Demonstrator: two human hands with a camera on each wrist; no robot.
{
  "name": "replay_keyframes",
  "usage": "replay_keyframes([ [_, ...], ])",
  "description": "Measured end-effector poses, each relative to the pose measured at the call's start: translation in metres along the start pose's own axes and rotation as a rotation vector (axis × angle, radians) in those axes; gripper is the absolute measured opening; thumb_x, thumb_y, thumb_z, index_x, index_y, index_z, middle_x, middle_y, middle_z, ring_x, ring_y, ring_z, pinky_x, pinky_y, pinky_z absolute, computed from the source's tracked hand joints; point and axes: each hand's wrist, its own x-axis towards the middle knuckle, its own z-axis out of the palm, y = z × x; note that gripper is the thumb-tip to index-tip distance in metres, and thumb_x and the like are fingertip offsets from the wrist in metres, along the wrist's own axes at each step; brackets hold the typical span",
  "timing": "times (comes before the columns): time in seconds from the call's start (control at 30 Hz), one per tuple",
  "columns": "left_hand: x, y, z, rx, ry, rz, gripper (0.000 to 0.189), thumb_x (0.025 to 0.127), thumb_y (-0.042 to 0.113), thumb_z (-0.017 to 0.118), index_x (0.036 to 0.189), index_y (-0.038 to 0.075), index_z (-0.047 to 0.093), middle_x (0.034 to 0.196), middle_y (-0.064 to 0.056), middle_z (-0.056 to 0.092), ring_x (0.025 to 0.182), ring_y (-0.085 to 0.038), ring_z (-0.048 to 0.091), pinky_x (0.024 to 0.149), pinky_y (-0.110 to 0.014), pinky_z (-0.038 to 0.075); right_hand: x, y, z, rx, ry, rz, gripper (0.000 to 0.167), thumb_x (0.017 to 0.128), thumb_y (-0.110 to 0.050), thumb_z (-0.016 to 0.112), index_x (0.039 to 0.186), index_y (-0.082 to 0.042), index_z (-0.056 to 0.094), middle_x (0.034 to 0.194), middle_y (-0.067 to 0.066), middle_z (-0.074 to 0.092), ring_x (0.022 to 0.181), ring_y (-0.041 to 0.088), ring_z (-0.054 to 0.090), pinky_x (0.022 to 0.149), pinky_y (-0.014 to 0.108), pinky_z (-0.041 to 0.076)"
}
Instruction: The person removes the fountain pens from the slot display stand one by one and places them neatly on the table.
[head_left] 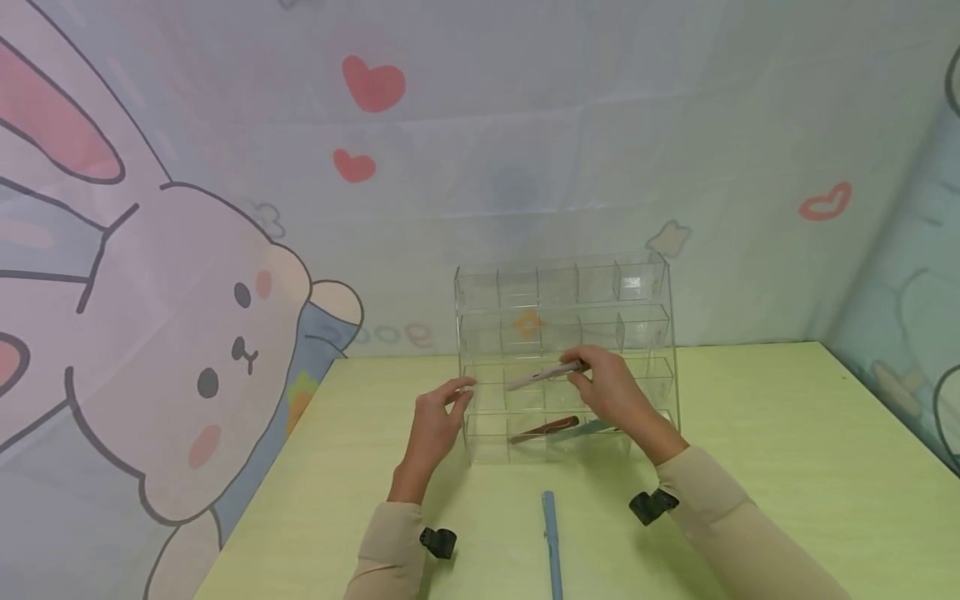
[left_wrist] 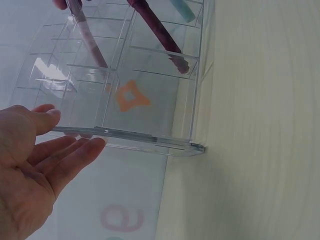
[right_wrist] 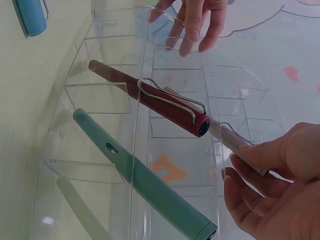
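A clear acrylic rack with stepped tiers of compartments stands on the table. My right hand pinches a pale pinkish pen by its clip end. The pen's other end points left into the second tier from the bottom. At the rack's left side, my left hand holds the side panel's edge, thumb on one face and fingers on the other. On the bottom tier lean a dark red pen with a wire clip and a green pen, both slanted. A blue pen lies on the table before the rack.
The pale yellow-green table extends to both sides of the rack. Behind it hangs a cloth backdrop with a rabbit and hearts. Small black cameras sit on both sleeves.
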Motion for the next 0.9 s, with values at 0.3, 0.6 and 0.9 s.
replay_keyframes([
  [0.3, 0.0036, 0.0025, -0.0003, 0.016, 0.003, 0.02, 0.02, 0.098, 0.006, 0.065, 0.116, 0.008, 0.073, 0.113, -0.018, 0.072, 0.098, -0.033, 0.072, 0.053, -0.028, 0.052, -0.001, 0.0043, 0.0001, 0.076, 0.074, 0.003, 0.024, 0.097, -0.006, 0.066, 0.121, -0.002, 0.067, 0.106, 0.013, 0.069, 0.095, 0.028, 0.064, 0.074, 0.043, 0.054],
  [0.6, 0.0008, 0.0, -0.0005, 0.007, 0.009, 0.019, 0.019, 0.097, 0.007, 0.066, 0.115, 0.008, 0.073, 0.112, -0.018, 0.072, 0.099, -0.034, 0.071, 0.051, -0.026, 0.051, -0.0018, 0.0055, 0.0009, 0.123, 0.151, -0.011, 0.025, 0.098, -0.009, 0.066, 0.121, -0.001, 0.066, 0.105, 0.012, 0.07, 0.097, 0.028, 0.065, 0.076, 0.042, 0.055],
  [0.9, 0.0003, 0.0018, -0.001, 0.001, -0.002, 0.006, 0.019, 0.098, 0.008, 0.065, 0.116, 0.008, 0.073, 0.11, -0.02, 0.072, 0.068, -0.027, 0.071, 0.044, -0.022, 0.044, -0.0037, 0.0059, -0.0016, 0.2, 0.272, -0.043, 0.028, 0.096, -0.008, 0.068, 0.123, -0.003, 0.066, 0.11, 0.013, 0.071, 0.102, 0.028, 0.068, 0.077, 0.038, 0.057],
])
